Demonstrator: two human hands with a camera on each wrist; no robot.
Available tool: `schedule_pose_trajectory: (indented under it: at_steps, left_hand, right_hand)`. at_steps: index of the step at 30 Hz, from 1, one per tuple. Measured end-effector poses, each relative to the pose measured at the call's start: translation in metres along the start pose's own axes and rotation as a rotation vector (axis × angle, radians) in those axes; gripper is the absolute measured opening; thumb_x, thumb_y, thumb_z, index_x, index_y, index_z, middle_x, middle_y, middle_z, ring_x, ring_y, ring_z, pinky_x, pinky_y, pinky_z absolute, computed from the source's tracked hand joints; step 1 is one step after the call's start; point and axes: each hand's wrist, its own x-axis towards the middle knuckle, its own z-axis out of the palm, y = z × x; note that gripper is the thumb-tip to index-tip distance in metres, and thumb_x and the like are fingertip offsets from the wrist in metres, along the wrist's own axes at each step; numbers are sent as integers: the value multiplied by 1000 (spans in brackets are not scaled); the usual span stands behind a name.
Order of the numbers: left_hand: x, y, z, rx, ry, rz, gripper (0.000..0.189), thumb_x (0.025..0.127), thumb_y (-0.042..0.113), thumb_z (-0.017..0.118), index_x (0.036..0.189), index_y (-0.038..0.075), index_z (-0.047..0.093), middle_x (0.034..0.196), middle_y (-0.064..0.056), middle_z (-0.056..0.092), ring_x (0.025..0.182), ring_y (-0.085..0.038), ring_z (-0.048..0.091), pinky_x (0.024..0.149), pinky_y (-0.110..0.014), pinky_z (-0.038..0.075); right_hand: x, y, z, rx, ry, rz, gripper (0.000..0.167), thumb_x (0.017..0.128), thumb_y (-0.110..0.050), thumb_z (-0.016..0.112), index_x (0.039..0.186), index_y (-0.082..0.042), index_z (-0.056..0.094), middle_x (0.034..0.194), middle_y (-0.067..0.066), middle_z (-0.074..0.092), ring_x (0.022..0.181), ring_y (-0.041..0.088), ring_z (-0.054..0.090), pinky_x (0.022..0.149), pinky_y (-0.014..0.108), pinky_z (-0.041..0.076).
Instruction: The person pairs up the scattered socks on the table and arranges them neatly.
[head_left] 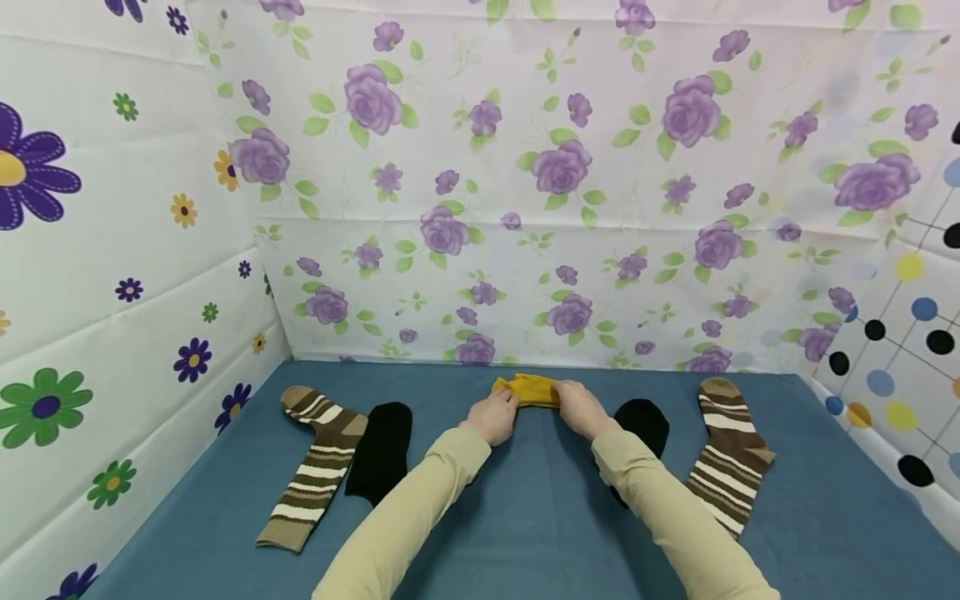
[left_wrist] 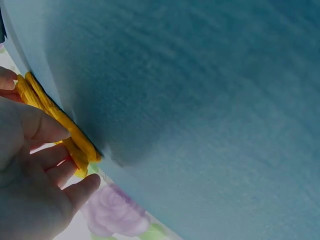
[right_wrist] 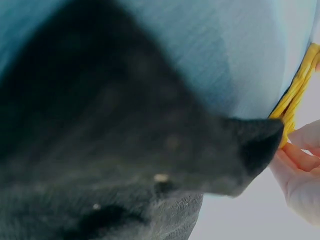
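A folded yellow sock [head_left: 536, 390] lies near the back edge of the blue-covered table, flattened into a short strip. My left hand [head_left: 493, 414] pinches its left end; in the left wrist view the thumb presses on the yellow sock [left_wrist: 70, 127] with fingers behind it. At the other end, my right hand [head_left: 585, 408] holds the sock between thumb and fingers. A black sock [head_left: 643, 423] lies partly hidden under the right forearm, and black fabric [right_wrist: 125, 130] fills much of the right wrist view.
Left of the arms lie a brown-and-white striped sock [head_left: 318, 475] and a black sock [head_left: 380, 450], side by side. Another striped sock [head_left: 731, 450] lies on the right. Floral sheeting [head_left: 517, 183] rises behind the blue tablecloth [head_left: 517, 533], with patterned sheets on both sides.
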Motion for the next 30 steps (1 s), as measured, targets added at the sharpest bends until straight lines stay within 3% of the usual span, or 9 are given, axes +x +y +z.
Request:
schedule_pose_trajectory:
  at_steps: [11, 19, 26, 30]
  left_hand:
    - [-2, 0, -3, -23, -47, -8, 33, 97, 16, 43, 129, 11, 47, 131, -6, 41, 122, -20, 34, 85, -34, 41]
    - [-7, -1, -6, -53, 33, 10, 30, 96, 16, 47, 126, 13, 51, 130, -7, 43, 121, -22, 37, 90, -43, 36]
    - [-13, -3, -20, -123, 127, 32, 21, 94, 14, 50, 113, 10, 56, 111, -9, 51, 100, -24, 49, 70, -35, 46]
    - [-15, -2, -28, -192, 126, 29, 24, 93, 15, 52, 115, 7, 55, 105, -9, 50, 94, -23, 49, 67, -33, 45]
  right_hand:
    - [-3, -1, -3, 58, -58, -2, 34, 88, 10, 44, 121, 6, 51, 119, 22, 51, 108, 35, 49, 87, 43, 39]
    - [-12, -1, -18, 64, -71, -42, 47, 89, 10, 43, 135, 4, 36, 135, 23, 34, 122, 35, 33, 95, 45, 31]
    - [-16, 6, -37, 48, -36, -87, 50, 87, 13, 44, 136, 1, 36, 134, 23, 36, 120, 37, 35, 91, 47, 34]
    - [-18, 12, -46, 77, -15, -102, 50, 87, 12, 43, 135, 1, 37, 133, 24, 36, 120, 37, 36, 91, 48, 34]
